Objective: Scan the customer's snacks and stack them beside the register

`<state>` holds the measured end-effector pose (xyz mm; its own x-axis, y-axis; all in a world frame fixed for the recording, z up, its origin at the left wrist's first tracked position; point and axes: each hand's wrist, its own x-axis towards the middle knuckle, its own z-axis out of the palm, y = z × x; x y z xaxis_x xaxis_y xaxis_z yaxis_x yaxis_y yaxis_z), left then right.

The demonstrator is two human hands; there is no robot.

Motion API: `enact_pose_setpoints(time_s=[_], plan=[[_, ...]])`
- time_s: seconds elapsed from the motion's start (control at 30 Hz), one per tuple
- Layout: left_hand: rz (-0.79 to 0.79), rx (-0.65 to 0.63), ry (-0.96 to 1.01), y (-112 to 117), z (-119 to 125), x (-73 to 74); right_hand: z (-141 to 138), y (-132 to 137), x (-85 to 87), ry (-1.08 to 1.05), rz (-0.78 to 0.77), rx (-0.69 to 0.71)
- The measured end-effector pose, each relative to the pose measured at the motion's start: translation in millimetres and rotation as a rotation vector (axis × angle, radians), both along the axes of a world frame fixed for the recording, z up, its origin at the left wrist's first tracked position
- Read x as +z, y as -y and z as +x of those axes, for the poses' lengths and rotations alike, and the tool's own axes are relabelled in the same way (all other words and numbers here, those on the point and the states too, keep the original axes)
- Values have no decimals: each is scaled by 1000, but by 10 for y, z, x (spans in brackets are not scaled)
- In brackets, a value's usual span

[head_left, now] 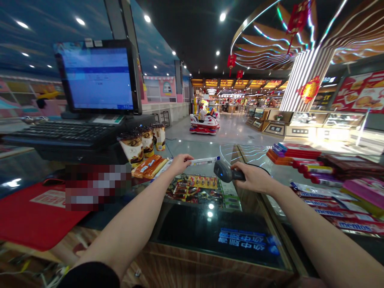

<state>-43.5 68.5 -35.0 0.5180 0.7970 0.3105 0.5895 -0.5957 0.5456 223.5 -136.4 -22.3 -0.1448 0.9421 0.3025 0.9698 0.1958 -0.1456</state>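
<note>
My left hand (180, 164) pinches a slim white-and-blue tube (204, 161) by one end, above a glass counter (195, 212). My right hand (255, 178) is closed around the handle of a dark handheld barcode scanner (226, 172), whose head points at the tube with a small blue light showing. The two are close but apart. Orange packets (147, 167) lie just left of my left hand, and cups of a chocolate snack (132, 149) stand behind them.
A POS monitor (97, 77) and black keyboard (63, 134) stand at left, beside a red mat (36, 216) and a pixelated patch. Mentos rolls (354, 226) and other sweets sit at right. Beyond the counter, a kiddie ride (203, 124) stands on a shiny mall floor.
</note>
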Motion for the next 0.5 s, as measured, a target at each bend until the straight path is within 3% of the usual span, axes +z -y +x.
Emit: enact_pose_setpoints(time_s=[0.5], plan=[[5, 33, -9, 32, 18, 9, -23, -24, -3, 43, 24, 47]])
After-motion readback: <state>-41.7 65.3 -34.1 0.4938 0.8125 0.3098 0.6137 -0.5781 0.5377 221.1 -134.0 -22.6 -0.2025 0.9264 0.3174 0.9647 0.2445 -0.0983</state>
